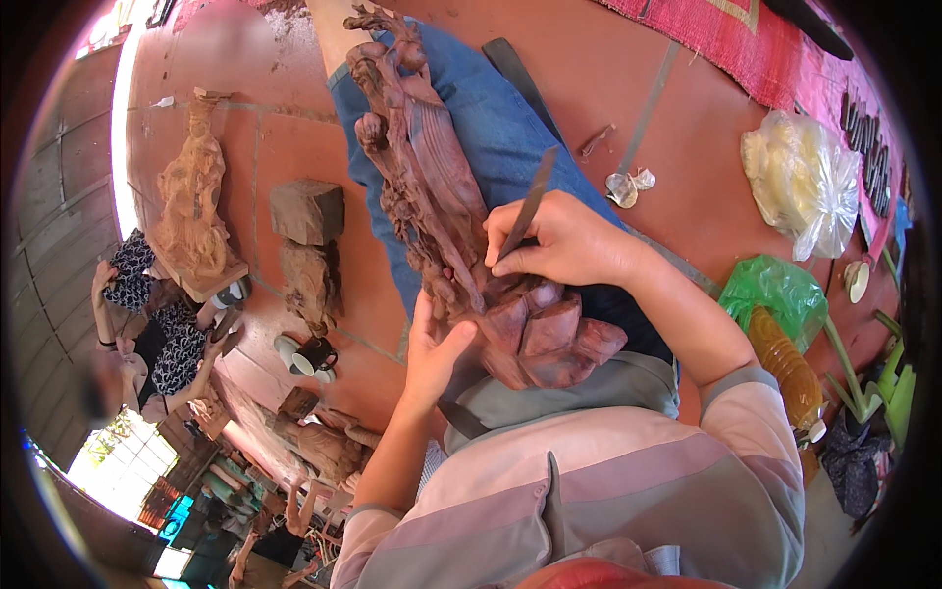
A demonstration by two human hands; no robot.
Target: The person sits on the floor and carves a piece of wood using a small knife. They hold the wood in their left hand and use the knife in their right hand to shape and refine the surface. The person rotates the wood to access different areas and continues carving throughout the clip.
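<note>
A long reddish-brown wooden carving [446, 147] lies slantwise over my lap, partly on my blue-trousered leg. Its near end has broad, petal-like faceted lumps; the far end is finely branched. My left hand [440, 348] grips its left side near this wide end, thumb on top and fingers partly hidden below. In my right hand [564, 236] is a flat, dark, narrow blade-like tool [535, 191], pinched between thumb and fingers. The tool slants up and right, its lower end close to the carving's surface; whether it touches cannot be made out.
Left on the red tiled floor stand a paler carving [196, 201], rough wood blocks [307, 213] and cups [304, 363]. A person [162, 339] in patterned clothes works there. Right lie a clear bag [800, 182], a green bag [770, 290], an amber bottle [785, 368] and a red mat [731, 54].
</note>
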